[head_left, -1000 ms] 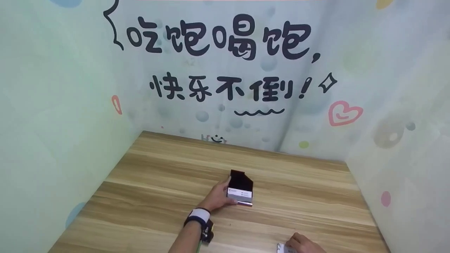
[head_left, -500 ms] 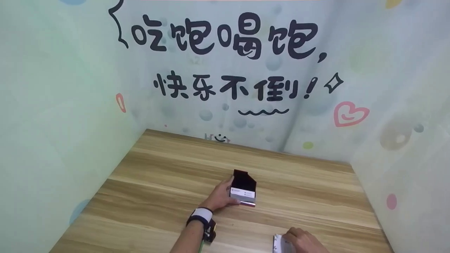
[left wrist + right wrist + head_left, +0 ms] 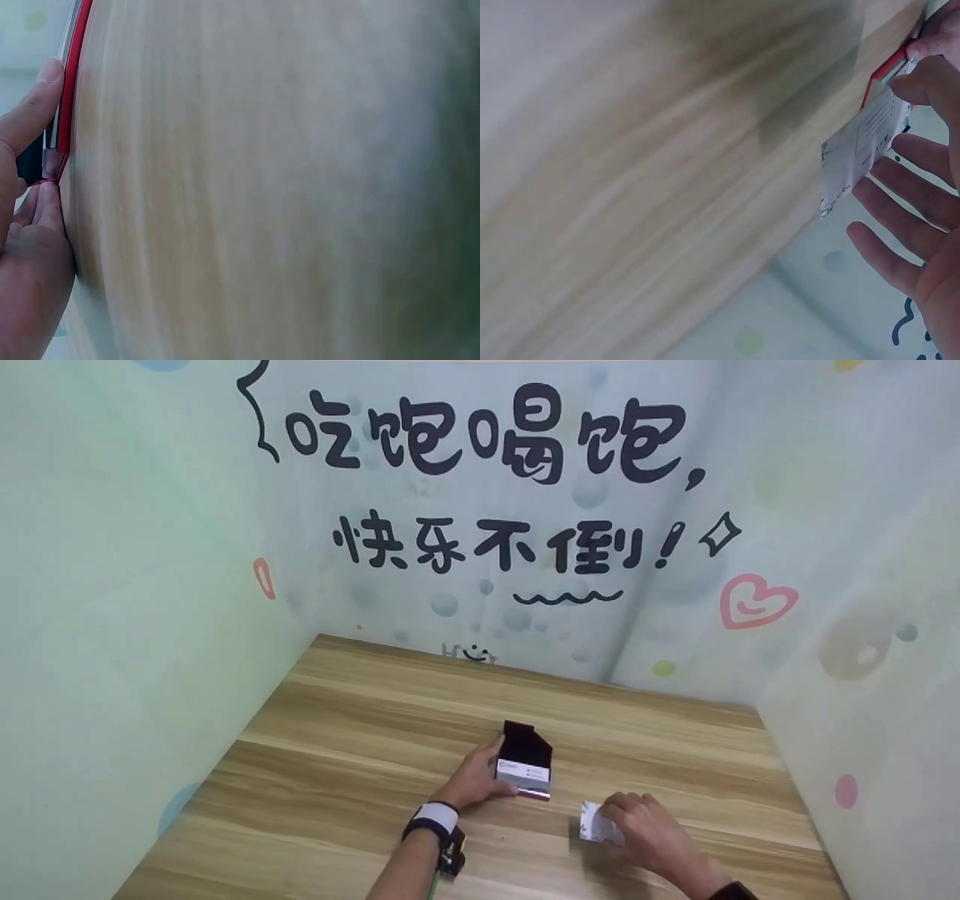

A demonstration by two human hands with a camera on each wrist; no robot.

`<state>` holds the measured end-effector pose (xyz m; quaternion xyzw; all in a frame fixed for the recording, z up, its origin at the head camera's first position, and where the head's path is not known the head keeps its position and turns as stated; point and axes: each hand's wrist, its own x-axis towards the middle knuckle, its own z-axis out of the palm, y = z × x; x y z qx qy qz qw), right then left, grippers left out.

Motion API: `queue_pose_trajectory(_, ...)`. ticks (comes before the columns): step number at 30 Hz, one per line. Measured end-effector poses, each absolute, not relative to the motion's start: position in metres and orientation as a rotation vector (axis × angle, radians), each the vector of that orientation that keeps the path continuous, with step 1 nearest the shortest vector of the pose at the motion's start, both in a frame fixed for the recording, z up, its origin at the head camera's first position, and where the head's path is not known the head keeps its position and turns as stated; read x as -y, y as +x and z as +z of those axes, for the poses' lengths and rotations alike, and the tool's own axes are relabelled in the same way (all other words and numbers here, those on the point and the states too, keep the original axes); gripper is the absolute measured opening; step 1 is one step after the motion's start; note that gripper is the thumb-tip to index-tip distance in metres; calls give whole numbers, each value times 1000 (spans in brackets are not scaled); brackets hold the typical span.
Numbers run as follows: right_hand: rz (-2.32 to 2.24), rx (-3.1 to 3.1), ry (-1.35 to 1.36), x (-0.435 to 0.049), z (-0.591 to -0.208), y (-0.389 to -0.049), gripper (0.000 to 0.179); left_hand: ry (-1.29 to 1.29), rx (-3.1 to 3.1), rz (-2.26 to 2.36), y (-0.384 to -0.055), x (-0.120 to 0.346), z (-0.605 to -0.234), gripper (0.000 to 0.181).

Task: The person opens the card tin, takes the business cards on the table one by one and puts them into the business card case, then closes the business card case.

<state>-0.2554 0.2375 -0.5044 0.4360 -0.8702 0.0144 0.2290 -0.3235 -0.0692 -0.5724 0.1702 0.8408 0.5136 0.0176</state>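
Note:
An open business card case [image 3: 527, 744] with a dark inner lid and a red edge lies on the table, and a white printed card shows in its lower part. My left hand [image 3: 477, 781] grips its left side between thumb and fingers; the red edge of the case [image 3: 73, 82] appears at the left of the left wrist view. To the right, my right hand [image 3: 651, 831] pinches a white business card [image 3: 594, 819] above the tabletop, apart from the case. Printed lines and a leafy border show on the card [image 3: 855, 150] in the right wrist view.
The wood-grain table [image 3: 360, 720] is bounded by pale printed cloth walls [image 3: 420, 607] at the back and both sides. A strap [image 3: 435, 814] circles the left wrist, with a small dark device [image 3: 453, 853] beneath it.
My right hand has moved forward and up from the table's near edge, carrying the white card toward the case. My left hand stays on the case; the head view has shifted slightly.

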Motion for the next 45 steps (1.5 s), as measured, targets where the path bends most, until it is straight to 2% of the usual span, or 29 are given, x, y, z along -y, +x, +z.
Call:
queue_pose_trajectory(12, 53, 2406, 1206, -218, -492, -290, 42, 570, -2614, 1616, -328, 68, -574, 104)
queue_pose_trajectory(23, 76, 2488, 1156, -197, -492, -314, 40, 577, -2600, 1640, -322, 69, -573, 99)
queue_pose_trajectory(34, 91, 2529, 1139, -164, -471, -338, 28, 576, -2610, 1625, -323, 69, -571, 100)
queue_pose_trajectory(45, 9, 2527, 1063, -126, -487, -343, 27, 565, -2622, 1627, -327, 69, -574, 103)
